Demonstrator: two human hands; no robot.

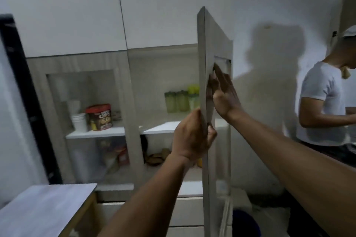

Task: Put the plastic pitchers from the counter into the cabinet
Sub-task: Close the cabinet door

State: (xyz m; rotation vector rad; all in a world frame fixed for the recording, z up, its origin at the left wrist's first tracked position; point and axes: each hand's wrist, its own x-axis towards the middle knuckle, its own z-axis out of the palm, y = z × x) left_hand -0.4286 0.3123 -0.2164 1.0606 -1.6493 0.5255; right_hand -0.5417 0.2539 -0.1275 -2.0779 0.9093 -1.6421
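The grey cabinet door (204,48) stands open, edge-on toward me. My left hand (189,136) grips its front edge at mid height. My right hand (224,94) lies flat with spread fingers against the door's outer face. Behind the door, on the upper white shelf (159,130) of the cabinet, stand green plastic pitchers (180,101), partly hidden by the door edge. No pitcher is in either hand.
The left compartment holds a red-lidded chocolate tub (100,117) and white cups (79,122); food packets lie on the lower shelf. A grey counter corner (46,209) is at bottom left. Another person (325,102) stands at right. A blue bucket (243,223) sits on the floor.
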